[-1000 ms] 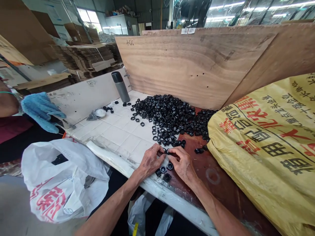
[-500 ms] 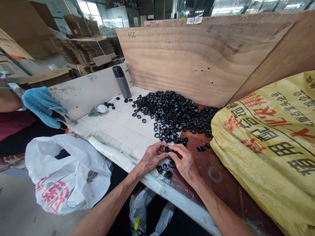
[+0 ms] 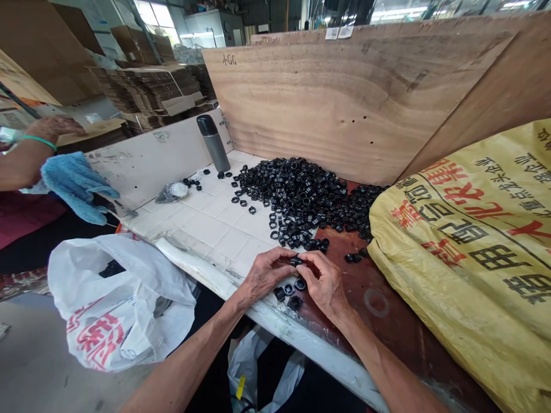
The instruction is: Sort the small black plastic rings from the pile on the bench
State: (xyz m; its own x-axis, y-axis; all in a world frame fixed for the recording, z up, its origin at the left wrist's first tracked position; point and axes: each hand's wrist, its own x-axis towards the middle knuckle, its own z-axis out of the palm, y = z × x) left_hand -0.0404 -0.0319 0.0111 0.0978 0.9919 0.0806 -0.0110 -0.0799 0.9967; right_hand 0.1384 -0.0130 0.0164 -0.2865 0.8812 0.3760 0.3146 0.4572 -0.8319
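Observation:
Between the fingertips of both hands is a small black plastic fitting, partly covered by the fingers. My left hand pinches it from the left, and my right hand pinches it from the right. Just below the hands, several loose black fittings lie near the table's front edge; some show a pale inside. Beyond the fingertips rises a large heap of black plastic rings, with a few single rings scattered to its left.
A yellow printed sack leans in from the right. At the back stand a wooden board and a grey flask. A white plastic bag hangs at the left, below a blue cloth. Another person's arm shows at far left.
My fingertips have turned the black fitting, which shows more plainly between them now. The view has tilted slightly downward. At far left the other person's hand has come up into view.

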